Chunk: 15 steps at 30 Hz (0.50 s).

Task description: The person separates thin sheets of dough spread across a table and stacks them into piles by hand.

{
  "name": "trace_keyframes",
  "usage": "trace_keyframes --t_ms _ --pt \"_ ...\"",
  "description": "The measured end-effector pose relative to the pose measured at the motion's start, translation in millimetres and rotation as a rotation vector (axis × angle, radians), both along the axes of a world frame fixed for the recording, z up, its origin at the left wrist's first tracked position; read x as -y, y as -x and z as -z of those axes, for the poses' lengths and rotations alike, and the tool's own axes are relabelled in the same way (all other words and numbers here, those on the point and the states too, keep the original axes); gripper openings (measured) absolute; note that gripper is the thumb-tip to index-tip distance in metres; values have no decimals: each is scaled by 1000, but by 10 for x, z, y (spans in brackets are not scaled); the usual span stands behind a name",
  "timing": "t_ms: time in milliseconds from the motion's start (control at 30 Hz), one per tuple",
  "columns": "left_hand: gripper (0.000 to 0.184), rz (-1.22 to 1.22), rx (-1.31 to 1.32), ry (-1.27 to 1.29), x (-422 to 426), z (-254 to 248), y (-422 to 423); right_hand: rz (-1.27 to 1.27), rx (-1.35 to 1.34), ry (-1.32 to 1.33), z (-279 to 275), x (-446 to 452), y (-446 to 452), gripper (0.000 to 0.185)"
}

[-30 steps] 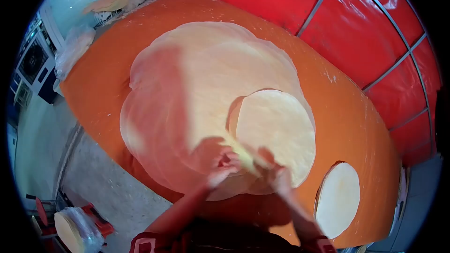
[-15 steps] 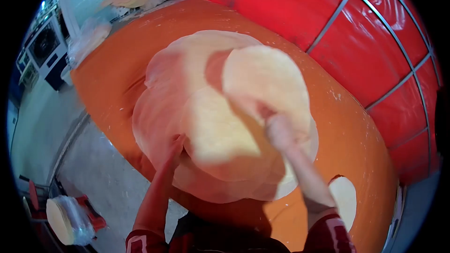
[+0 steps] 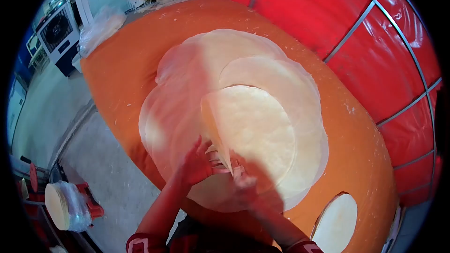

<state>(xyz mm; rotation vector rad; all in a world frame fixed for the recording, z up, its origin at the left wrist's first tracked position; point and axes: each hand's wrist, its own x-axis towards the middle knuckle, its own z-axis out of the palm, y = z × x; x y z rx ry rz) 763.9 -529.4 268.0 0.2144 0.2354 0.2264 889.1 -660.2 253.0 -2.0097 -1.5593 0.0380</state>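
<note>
A round, thin flatbread sheet (image 3: 258, 131) lies in the middle of a wide ring of overlapping sheets (image 3: 180, 98). Its left edge is raised and folds up towards me. My right hand (image 3: 244, 183), slightly blurred, is closed on the near end of that raised edge. Just left of it, my left hand (image 3: 197, 165) has its fingers spread, their tips close against the lifted edge; whether they touch it I cannot tell.
An orange cloth (image 3: 122, 70) covers the surface under the sheets. Another pale round (image 3: 336, 225) sits at the near right. Wrapped rounds (image 3: 58, 207) rest on a red stool at lower left. Red plastic sheeting (image 3: 300, 14) on metal bars borders the far right. A plastic bag (image 3: 101, 28) lies at the far left.
The sheet my right hand held up at the right now lies over the middle, its left edge raised. My right hand moved left and nearer; my left hand's fingers have spread. The view shifted slightly.
</note>
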Motion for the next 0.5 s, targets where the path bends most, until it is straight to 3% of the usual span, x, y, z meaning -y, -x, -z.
trace_keyframes --t_ms 67,100,167,267,300,333,400,500 --pt "43 14 -17 -39 -50 -15 -56 -5 -183 321 -1 76 -337 26" --pt "37 21 -41 -68 -77 -10 -62 78 -329 293 -159 48 -614 28" --pt "36 -45 -100 -154 -192 188 -135 336 -46 199 -566 -62 -1462 32" --pt "33 -151 -118 -243 -340 420 -410 303 -223 -147 -2107 -176 -1770 17" --pt "31 -185 -82 -256 -398 444 -520 299 -185 -173 -2500 -223 -1770 17" --pt "31 -180 -80 -253 -441 440 -653 297 27 -178 -2720 -278 -1784 16" --pt "21 -280 -166 -288 -523 402 -971 332 231 -77 -2949 -404 -2013 18" --pt "23 -265 -287 -333 -718 442 -1425 176 150 -176 -2776 -609 -1878 18"
